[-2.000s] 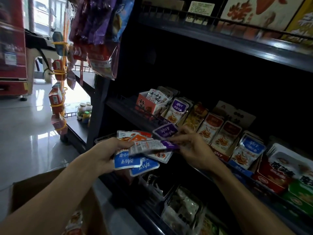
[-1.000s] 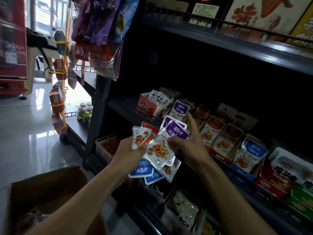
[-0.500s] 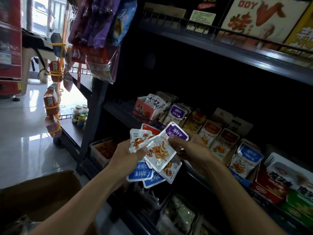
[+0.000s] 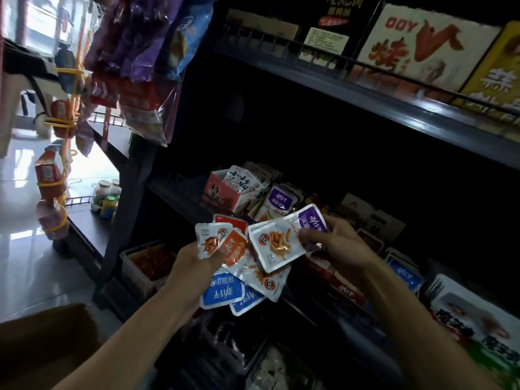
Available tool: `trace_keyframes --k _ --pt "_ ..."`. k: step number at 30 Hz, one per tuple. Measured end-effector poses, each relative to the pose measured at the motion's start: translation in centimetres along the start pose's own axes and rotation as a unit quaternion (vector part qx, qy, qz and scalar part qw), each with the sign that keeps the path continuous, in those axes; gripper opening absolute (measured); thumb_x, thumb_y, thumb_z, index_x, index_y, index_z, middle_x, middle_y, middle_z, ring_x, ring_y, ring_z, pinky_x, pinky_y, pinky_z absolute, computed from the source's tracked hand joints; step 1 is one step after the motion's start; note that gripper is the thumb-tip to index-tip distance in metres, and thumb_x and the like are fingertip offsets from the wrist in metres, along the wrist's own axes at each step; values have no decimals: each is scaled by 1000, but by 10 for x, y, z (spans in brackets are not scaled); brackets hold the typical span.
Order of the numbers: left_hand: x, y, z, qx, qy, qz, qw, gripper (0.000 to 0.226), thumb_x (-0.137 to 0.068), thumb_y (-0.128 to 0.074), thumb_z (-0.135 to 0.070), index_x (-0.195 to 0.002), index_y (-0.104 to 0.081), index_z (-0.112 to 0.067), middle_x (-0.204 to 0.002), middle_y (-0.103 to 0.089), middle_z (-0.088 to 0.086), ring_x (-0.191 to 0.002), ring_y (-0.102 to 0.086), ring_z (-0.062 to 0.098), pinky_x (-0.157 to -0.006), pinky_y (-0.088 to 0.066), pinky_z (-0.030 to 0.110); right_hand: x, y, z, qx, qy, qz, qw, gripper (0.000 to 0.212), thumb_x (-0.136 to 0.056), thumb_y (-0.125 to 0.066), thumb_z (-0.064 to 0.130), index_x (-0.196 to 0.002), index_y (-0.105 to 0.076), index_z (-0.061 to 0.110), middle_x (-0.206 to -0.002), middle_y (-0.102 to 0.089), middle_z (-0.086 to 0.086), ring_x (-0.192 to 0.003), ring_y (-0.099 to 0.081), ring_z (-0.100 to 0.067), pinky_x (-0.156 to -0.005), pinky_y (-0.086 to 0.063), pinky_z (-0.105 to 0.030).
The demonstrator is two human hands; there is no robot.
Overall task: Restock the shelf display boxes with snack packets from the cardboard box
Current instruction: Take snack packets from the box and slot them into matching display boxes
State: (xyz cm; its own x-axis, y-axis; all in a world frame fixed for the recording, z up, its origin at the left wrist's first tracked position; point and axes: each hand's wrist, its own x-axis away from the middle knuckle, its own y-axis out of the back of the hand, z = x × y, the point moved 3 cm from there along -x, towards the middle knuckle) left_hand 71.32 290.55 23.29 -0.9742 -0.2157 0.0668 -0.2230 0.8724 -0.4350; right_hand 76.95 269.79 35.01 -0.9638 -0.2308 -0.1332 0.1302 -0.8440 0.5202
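My left hand [image 4: 191,273] grips a fanned bunch of snack packets [image 4: 233,266], orange, red and blue-labelled, in front of the middle shelf. My right hand [image 4: 336,243] pinches a purple-labelled packet [image 4: 284,239] at its purple end, lying across the top of the bunch. Behind the hands a row of display boxes stands on the shelf: a red box [image 4: 222,190] with white packets, then a box of purple packets [image 4: 277,202], and a blue one [image 4: 405,273] further right. A corner of the cardboard box [image 4: 47,342] shows at bottom left.
An upper shelf [image 4: 365,94] with large snack cartons overhangs the row. Hanging snack bags [image 4: 140,66] and a strip of red packets [image 4: 52,175] are at the left post. A clear tub [image 4: 146,263] and more packets sit on the lower shelf. Shiny floor lies to the left.
My right hand has pulled the purple-labelled packet off the bunch and turned it sideways. The left hand has raised and fanned the bunch closer to the shelf row.
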Motion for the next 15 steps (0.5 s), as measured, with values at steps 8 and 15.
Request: trace_keyframes --k 8,15 --pt "-57 1 -16 39 -6 -58 998 6 -95 -62 -10 -92 -66 -13 -90 -73 13 -77 -71 27 -66 -55 35 -59 21 5 84 57 -121 987 28 -95 -61 13 -122 -53 9 -110 -66 -8 -99 -66 -24 -82 -58 -40" --pt "-80 8 -7 57 12 -27 998 5 -93 -64 -10 -97 -68 -9 -86 -76 15 -80 -73 33 -79 -58 47 -105 11 -4 178 58 -120 975 30 -95 -62 17 -121 -50 10 -109 -62 -5 -83 -61 -8 -63 -51 -22"
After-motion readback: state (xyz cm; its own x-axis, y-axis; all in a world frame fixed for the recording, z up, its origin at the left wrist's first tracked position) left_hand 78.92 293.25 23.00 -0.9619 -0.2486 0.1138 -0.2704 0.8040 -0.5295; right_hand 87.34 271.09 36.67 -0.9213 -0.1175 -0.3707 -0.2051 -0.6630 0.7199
